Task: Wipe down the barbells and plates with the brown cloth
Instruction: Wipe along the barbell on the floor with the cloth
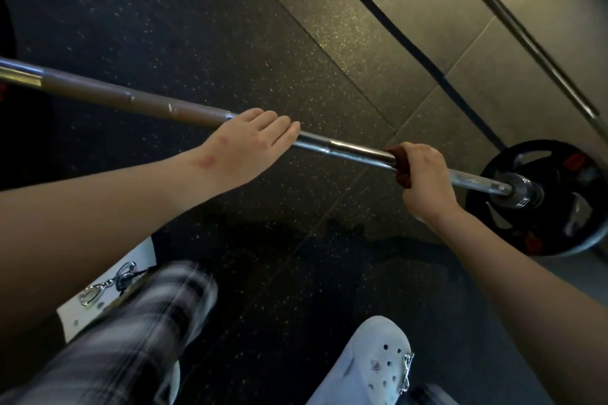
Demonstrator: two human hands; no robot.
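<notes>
Floor (230, 26): dark rubber matting with pale speckles, seams running diagonally; lighter tiles toward the far right.

Barbell (348, 145): lies across the middle of the view, from the left edge down to the right. Its left stretch looks brownish and dull, the right stretch bright chrome.

Plate (546, 233): black, with cut-out grips and red marks, mounted on the barbell's right end and standing on the floor.

Second bar (526, 29): far right, running diagonally along the lighter tiles, well apart from the near barbell.

Trouser leg (148, 322): plaid, blurred, near left.

Shoe (375, 362): white clog with holes and small charms, near, right of centre.

Left hand (250, 145): rests flat on top of the barbell near its middle, fingers straight and together, laid over the shaft, holding nothing.

Right hand (424, 174): further right on the same shaft, near the plate's collar, fingers curled round the cloth and the bar together.

Cloth (399, 168): brown-red, bunched around the shaft inside the right hand; only its left edge shows past the fingers.

Metal clip (108, 283): hangs against white fabric at the near left; detail is blurred.
</notes>
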